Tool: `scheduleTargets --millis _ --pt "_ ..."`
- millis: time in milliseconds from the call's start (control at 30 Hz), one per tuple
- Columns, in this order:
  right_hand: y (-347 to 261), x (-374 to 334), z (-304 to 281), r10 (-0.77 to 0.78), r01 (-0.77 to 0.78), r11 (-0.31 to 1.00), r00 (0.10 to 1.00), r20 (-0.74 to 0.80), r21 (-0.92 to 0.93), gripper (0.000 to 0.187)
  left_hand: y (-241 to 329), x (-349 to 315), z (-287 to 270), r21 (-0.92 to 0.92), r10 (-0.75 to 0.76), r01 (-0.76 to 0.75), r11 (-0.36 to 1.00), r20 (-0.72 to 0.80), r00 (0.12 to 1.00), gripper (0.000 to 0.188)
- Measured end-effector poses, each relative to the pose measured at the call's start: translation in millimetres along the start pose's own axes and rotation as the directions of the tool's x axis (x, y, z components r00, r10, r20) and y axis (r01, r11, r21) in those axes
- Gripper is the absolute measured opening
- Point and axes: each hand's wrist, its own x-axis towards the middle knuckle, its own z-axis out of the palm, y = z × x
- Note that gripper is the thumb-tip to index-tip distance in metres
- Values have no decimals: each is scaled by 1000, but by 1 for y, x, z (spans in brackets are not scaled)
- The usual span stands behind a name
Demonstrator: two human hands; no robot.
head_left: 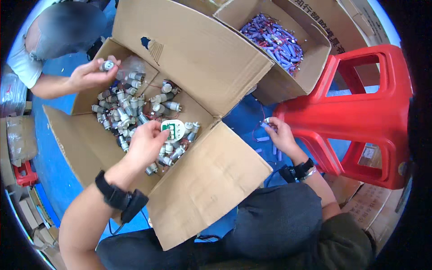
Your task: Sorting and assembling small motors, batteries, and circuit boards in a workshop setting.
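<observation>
My left hand (146,140) pinches a white rounded plate with a green circuit board (176,129) on it, held above the open cardboard box (207,191). Below it in that box lies a heap of small motors (125,110), grey cylinders with white ends and some wires. Off to the right, my right hand (283,138) has its fingers closed on a purple cylindrical battery (265,125) with thin wires. Several more purple batteries (262,139) lie on the blue floor beneath that hand.
Across the box, a co-worker's hand (92,74) holds another motor (107,66). A second carton (288,87) at the back holds many purple batteries with red wires. A red plastic stool (310,114) lies tipped at my right. Wrapped packages (21,139) stand at the far left.
</observation>
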Motion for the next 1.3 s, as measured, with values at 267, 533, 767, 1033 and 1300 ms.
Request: scheduleTargets --millis 267,533,767,1033,1300 --pt "-2 -4 14 13 -13 1000 1000 9 10 19 8 18 31 283 -236 225 932 2 972 23" --pt "5 0 26 16 -19 991 1000 24 131 19 -59 22 30 62 -342 348 935 -95 935 23" --pt "-7 -1 2 129 -198 764 979 156 614 17 -13 -4 2 -119 -376 371 921 -17 927 34" --pt "-116 -12 -66 -435 25 526 867 243 850 20 143 -70 2 -274 175 -115 955 207 963 17" --pt "-181 -7 -68 -584 459 764 791 184 453 21 172 -68 26 -329 442 -432 840 -47 896 15"
